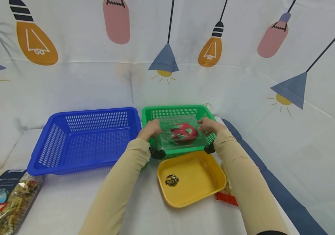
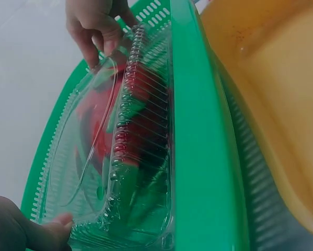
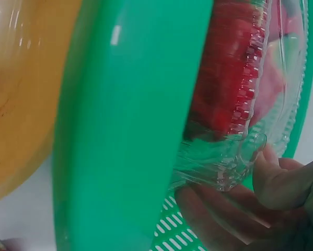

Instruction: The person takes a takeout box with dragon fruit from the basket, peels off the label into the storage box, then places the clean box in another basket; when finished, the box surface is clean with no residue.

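Observation:
A clear plastic clamshell box (image 1: 162, 140) with a red dragon fruit (image 1: 184, 132) inside lies within the green basket (image 1: 170, 151). My left hand (image 1: 151, 129) grips the box at its left end, the thumb on the lid's edge in the left wrist view. At the opposite end my right hand (image 1: 209, 125) holds the box, thumb on the rim and fingers beneath it in the right wrist view (image 3: 271, 193). The lid (image 2: 83, 151) covers the fruit, its ridged rim running along the near side.
A blue basket (image 1: 94, 143) stands to the left of the green one. In front sits a yellow tray (image 1: 192, 179), overlapping a red-edged packet (image 1: 227, 197) at its right. An Agnesi pasta bag (image 1: 6, 199) lies at the lower left on the white table.

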Motion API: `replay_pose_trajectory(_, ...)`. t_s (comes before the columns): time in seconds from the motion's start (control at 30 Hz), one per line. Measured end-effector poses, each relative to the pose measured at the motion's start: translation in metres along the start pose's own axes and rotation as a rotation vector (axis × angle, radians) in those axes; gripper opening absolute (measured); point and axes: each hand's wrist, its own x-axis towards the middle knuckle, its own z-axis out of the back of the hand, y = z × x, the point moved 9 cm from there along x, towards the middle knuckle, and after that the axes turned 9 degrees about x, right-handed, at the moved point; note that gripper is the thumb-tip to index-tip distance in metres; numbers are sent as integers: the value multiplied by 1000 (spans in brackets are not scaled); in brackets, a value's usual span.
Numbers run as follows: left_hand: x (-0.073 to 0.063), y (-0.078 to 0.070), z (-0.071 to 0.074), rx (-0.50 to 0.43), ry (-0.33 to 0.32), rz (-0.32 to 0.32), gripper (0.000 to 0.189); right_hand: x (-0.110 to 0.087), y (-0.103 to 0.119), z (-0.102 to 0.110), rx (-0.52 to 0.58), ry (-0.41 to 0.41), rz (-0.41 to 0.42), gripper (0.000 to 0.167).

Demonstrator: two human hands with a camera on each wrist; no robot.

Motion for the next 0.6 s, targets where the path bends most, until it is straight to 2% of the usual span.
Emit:
replay_pose_trajectory(0.17, -4, 0, 0, 8, 5, 2, 34, -3, -1, -2, -1, 34, -5, 53)
replay_pose_trajectory(0.33, -7, 1, 2, -14, -8, -1, 16, -5, -3, -5, 29, 89, 4, 56)
replay_pose_trajectory(0.4, -8, 1, 2, -24, -12, -7, 14, -6, -3, -5, 42, 99, 10, 57)
replay_pose_trajectory(0.6, -13, 1, -3, -31, -40, -45, 46, -11, -6, -7, 64, 103, 46, 58)
